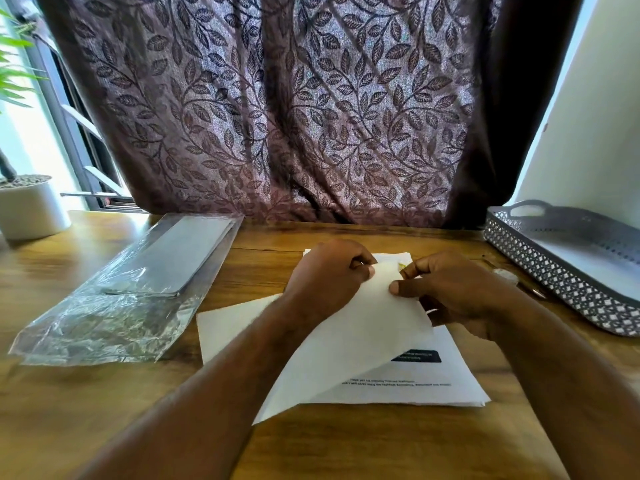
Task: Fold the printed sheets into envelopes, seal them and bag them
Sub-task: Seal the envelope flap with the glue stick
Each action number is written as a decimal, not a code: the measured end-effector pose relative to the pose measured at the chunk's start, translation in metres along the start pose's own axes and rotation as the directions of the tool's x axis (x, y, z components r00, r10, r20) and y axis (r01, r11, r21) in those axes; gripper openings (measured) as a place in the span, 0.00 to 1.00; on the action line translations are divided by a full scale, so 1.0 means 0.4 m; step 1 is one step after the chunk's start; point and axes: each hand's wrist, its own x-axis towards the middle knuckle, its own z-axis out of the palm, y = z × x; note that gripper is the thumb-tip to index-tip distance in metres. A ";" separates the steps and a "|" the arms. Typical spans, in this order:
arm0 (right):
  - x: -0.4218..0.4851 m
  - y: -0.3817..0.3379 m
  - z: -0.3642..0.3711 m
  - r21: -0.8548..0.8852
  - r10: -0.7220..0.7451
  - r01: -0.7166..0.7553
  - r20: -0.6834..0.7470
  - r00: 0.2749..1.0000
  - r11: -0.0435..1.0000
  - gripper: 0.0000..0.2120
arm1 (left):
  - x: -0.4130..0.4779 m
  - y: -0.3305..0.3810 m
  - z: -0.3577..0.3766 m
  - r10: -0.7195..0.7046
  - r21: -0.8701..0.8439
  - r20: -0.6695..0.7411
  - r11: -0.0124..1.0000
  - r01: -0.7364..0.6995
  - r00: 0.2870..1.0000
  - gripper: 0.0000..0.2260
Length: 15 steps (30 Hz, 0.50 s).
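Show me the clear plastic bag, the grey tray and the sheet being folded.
clear plastic bag (114, 306), head view, crinkled middle of the bag
grey tray (554, 271), head view, latticed near wall
sheet being folded (353, 337), head view, blank lifted flap

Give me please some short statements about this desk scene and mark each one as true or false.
1. Both hands pinch the same lifted sheet. True: the left hand and the right hand hold its far edge.
2. The clear plastic bags lie to the right of the paper stack. False: they lie to its left, on the wooden table.
3. The grey perforated basket stands at the right side of the table. True.
4. The lifted sheet lies flat on the paper stack. False: it is raised and bent over.
5. A white plant pot stands at the far left. True.
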 end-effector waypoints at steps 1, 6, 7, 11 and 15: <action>0.001 0.000 0.000 0.013 0.005 -0.005 0.009 1.000 1.000 0.07 | -0.001 0.001 0.000 0.007 0.006 -0.004 1.000 -0.007 1.000 0.07; -0.007 -0.005 0.001 0.197 0.006 -0.014 0.039 0.999 0.980 0.09 | 0.003 0.001 -0.009 0.018 0.000 -0.058 1.000 -0.018 0.998 0.06; -0.010 -0.005 0.001 0.240 0.016 -0.032 0.067 0.998 0.970 0.08 | 0.004 0.001 -0.010 0.022 -0.005 -0.065 1.000 -0.022 0.998 0.06; -0.015 -0.001 0.003 0.280 0.053 -0.104 0.184 0.982 0.954 0.09 | 0.006 0.004 -0.011 0.071 0.015 -0.050 0.997 -0.070 0.996 0.07; -0.015 0.006 0.003 0.421 -0.002 -0.086 0.205 0.979 0.903 0.13 | 0.001 0.005 -0.012 0.225 0.097 -0.156 0.973 -0.212 0.962 0.14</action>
